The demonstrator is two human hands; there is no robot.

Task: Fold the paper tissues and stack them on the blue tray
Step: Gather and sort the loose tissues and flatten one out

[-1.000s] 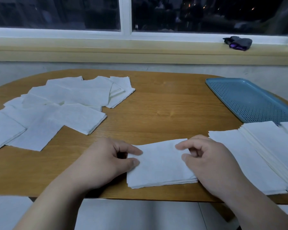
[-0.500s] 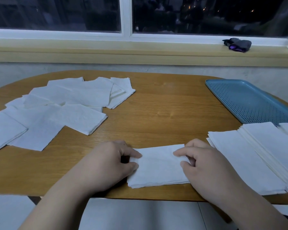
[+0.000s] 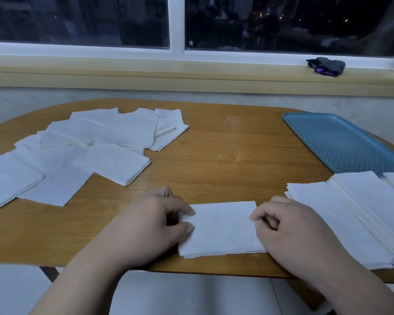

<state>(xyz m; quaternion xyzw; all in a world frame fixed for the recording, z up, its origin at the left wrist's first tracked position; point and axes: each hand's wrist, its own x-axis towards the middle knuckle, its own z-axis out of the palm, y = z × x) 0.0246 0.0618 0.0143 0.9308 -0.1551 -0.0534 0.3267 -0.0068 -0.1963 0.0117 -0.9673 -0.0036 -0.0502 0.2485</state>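
Straight in front of you, at near edge of bench (image 3: 225,144): tissue (image 3: 221,228), lying between your hands. Left hand (image 3: 146,226) at its left end, right hand (image 3: 291,228) at its right end. To your left, further back: loose tissues (image 3: 89,151), overlapping on bench. Just right of right hand: stack of tissues (image 3: 350,212). Behind stack, far right of bench: tray (image 3: 341,142). Behind bench: windowsill (image 3: 146,73), small object (image 3: 326,67) on its right part.
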